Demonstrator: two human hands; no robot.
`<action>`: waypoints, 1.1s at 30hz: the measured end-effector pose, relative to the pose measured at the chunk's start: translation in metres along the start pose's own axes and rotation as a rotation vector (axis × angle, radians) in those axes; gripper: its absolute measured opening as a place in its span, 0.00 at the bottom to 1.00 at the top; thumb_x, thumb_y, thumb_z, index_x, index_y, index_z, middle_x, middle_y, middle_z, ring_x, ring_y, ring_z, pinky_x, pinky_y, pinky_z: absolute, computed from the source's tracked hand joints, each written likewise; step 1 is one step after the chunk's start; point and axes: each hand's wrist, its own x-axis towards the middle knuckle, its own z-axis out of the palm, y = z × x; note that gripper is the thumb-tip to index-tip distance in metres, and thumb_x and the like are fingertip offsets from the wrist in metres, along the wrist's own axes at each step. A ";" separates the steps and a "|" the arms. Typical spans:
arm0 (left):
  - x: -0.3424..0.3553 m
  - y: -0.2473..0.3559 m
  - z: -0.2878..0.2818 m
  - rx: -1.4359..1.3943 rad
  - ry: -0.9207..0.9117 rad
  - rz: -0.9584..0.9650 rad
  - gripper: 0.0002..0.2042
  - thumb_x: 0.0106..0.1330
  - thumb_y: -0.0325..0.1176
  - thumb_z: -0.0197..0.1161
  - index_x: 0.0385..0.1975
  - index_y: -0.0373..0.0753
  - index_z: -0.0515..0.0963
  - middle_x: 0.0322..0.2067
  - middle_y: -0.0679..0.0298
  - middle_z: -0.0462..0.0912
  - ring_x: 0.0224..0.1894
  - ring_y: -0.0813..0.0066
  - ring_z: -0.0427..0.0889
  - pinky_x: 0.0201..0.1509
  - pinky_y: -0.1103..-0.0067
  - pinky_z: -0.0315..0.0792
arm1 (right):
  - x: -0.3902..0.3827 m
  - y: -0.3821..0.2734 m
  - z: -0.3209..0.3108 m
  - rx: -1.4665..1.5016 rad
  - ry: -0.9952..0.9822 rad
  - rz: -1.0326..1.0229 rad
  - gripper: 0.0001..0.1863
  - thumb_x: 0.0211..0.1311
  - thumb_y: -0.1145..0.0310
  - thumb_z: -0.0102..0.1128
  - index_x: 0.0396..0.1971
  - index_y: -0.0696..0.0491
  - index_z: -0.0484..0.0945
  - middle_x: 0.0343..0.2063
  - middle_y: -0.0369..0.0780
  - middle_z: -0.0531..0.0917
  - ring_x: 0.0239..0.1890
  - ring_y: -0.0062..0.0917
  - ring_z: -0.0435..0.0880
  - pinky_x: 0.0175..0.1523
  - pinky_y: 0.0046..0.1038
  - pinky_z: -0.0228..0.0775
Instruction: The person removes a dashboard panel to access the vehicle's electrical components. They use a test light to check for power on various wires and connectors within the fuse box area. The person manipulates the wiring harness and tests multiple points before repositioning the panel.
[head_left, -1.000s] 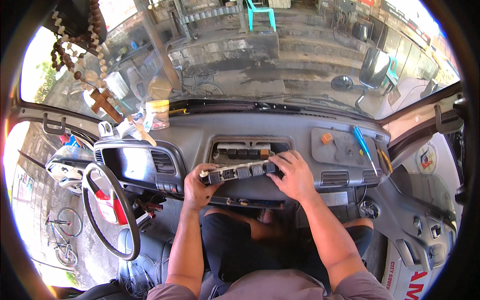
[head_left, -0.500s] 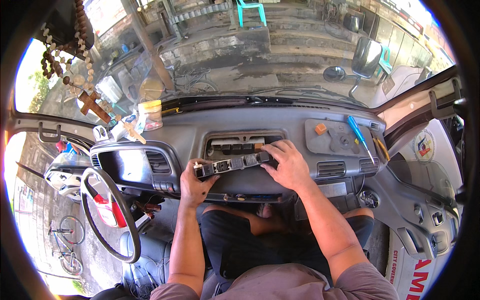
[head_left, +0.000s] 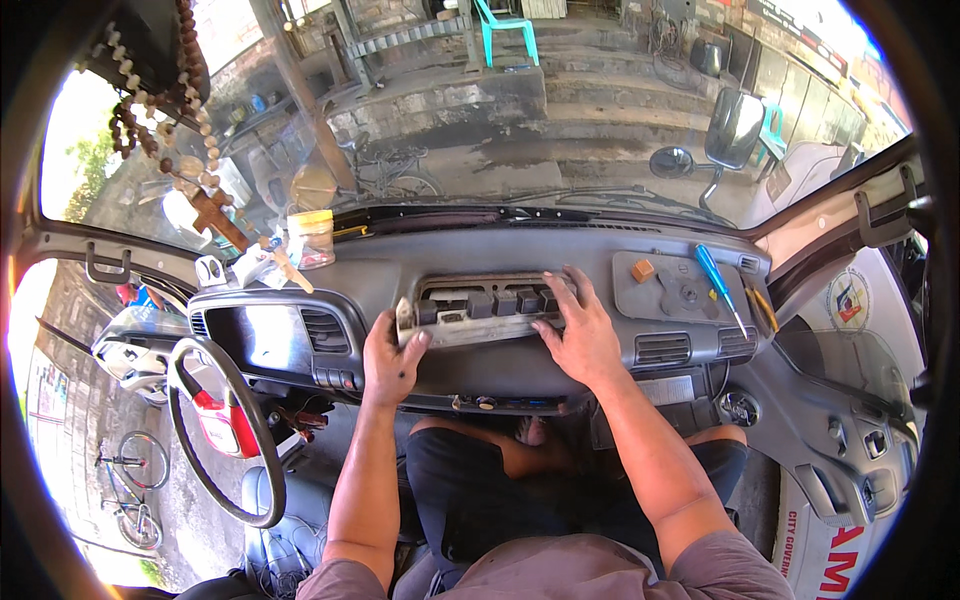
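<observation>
So the pale relay strip [head_left: 470,334] is sitting dead centre of the frame, tilting so its row of black blocks [head_left: 505,302] is facing up. The left hand [head_left: 390,365] is clasping its left end between thumb and fingers. The right hand [head_left: 582,342] is resting its thumb on the front edge while the fingers are spreading past the other end; can't tell how firmly it's gripping. Just behind, the dash opening [head_left: 500,283] is showing uncovered. My read: the opening-up part is looking done, but the strip is being handheld rather than fixed, so mounting and covering are seemingly still outstanding. Further out, upper right of centre, an orange cube [head_left: 643,270] is lying loose on a grey panel [head_left: 640,297], with a blue screwdriver [head_left: 710,267] lying beside it, out of both hands. A steering wheel [head_left: 274,478] is filling the lower left.
</observation>
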 end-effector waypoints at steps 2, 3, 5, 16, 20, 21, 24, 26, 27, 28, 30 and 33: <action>0.018 0.022 0.009 0.198 0.058 -0.042 0.25 0.74 0.41 0.80 0.58 0.25 0.83 0.42 0.55 0.90 0.48 0.74 0.87 0.56 0.72 0.81 | 0.000 0.001 0.000 -0.007 -0.045 -0.015 0.42 0.67 0.62 0.83 0.79 0.44 0.74 0.76 0.50 0.75 0.74 0.52 0.81 0.74 0.48 0.81; 0.027 0.035 0.016 0.262 0.091 -0.064 0.25 0.74 0.42 0.79 0.56 0.25 0.84 0.43 0.52 0.92 0.48 0.70 0.89 0.56 0.70 0.82 | -0.001 0.002 -0.001 -0.007 -0.055 -0.014 0.42 0.67 0.62 0.82 0.79 0.45 0.74 0.76 0.50 0.76 0.73 0.51 0.81 0.74 0.48 0.81; 0.044 0.060 0.032 0.463 0.134 -0.069 0.27 0.73 0.45 0.79 0.56 0.25 0.84 0.44 0.46 0.93 0.49 0.59 0.92 0.56 0.67 0.83 | 0.000 0.004 -0.001 0.000 -0.022 -0.030 0.40 0.66 0.67 0.79 0.79 0.48 0.74 0.74 0.51 0.78 0.71 0.51 0.83 0.73 0.47 0.81; 0.061 0.128 0.053 0.339 -0.084 0.007 0.39 0.73 0.42 0.80 0.78 0.29 0.74 0.59 0.40 0.91 0.58 0.51 0.92 0.62 0.64 0.84 | -0.001 0.009 -0.008 0.225 -0.012 -0.034 0.39 0.64 0.71 0.74 0.77 0.54 0.75 0.68 0.53 0.84 0.68 0.54 0.84 0.74 0.46 0.79; 0.035 0.151 0.049 0.446 -0.240 0.214 0.24 0.75 0.32 0.77 0.69 0.35 0.84 0.58 0.43 0.90 0.57 0.54 0.91 0.60 0.63 0.84 | -0.003 0.012 -0.012 0.333 0.067 -0.112 0.43 0.66 0.67 0.76 0.80 0.57 0.71 0.69 0.54 0.81 0.68 0.53 0.84 0.75 0.44 0.78; 0.026 0.156 0.048 0.480 -0.271 0.260 0.22 0.75 0.32 0.77 0.67 0.36 0.86 0.58 0.43 0.90 0.57 0.52 0.90 0.61 0.63 0.84 | -0.004 0.012 -0.014 0.380 0.106 -0.114 0.44 0.66 0.67 0.76 0.81 0.58 0.70 0.69 0.55 0.80 0.68 0.53 0.84 0.76 0.43 0.77; -0.008 0.163 0.058 0.457 -0.191 0.413 0.23 0.70 0.31 0.78 0.64 0.36 0.87 0.61 0.40 0.89 0.64 0.39 0.89 0.67 0.60 0.83 | -0.019 0.010 -0.027 0.552 0.107 -0.019 0.43 0.67 0.71 0.72 0.82 0.59 0.69 0.69 0.55 0.79 0.69 0.49 0.83 0.75 0.43 0.76; -0.031 0.162 0.063 0.339 -0.178 0.356 0.26 0.66 0.28 0.81 0.65 0.33 0.86 0.60 0.41 0.91 0.64 0.39 0.90 0.69 0.61 0.83 | -0.031 0.006 -0.040 0.557 0.102 -0.003 0.39 0.76 0.69 0.70 0.83 0.59 0.68 0.71 0.54 0.79 0.69 0.43 0.83 0.74 0.41 0.78; -0.039 0.158 0.069 0.341 -0.146 0.435 0.26 0.64 0.28 0.82 0.63 0.34 0.87 0.59 0.43 0.92 0.63 0.40 0.91 0.69 0.60 0.84 | -0.037 0.004 -0.048 0.693 0.055 0.137 0.38 0.79 0.65 0.68 0.84 0.59 0.67 0.72 0.53 0.78 0.69 0.41 0.83 0.73 0.40 0.79; -0.049 0.153 0.075 0.358 -0.137 0.489 0.26 0.63 0.28 0.83 0.63 0.36 0.87 0.60 0.44 0.91 0.63 0.42 0.92 0.68 0.60 0.85 | -0.042 0.002 -0.055 0.832 0.019 0.263 0.37 0.83 0.62 0.67 0.84 0.59 0.67 0.73 0.52 0.78 0.69 0.39 0.82 0.72 0.39 0.79; -0.068 0.144 0.085 0.349 -0.130 0.597 0.25 0.60 0.27 0.85 0.59 0.40 0.88 0.59 0.48 0.92 0.58 0.47 0.94 0.62 0.62 0.90 | -0.046 0.001 -0.070 0.920 -0.052 0.364 0.39 0.90 0.49 0.61 0.87 0.58 0.64 0.76 0.49 0.76 0.71 0.34 0.81 0.69 0.38 0.82; -0.093 0.131 0.094 0.306 -0.088 0.633 0.26 0.57 0.25 0.85 0.58 0.40 0.88 0.58 0.49 0.93 0.55 0.49 0.96 0.60 0.63 0.91 | -0.049 -0.002 -0.094 0.807 -0.161 0.500 0.42 0.88 0.46 0.64 0.88 0.56 0.63 0.75 0.49 0.77 0.72 0.36 0.80 0.69 0.38 0.82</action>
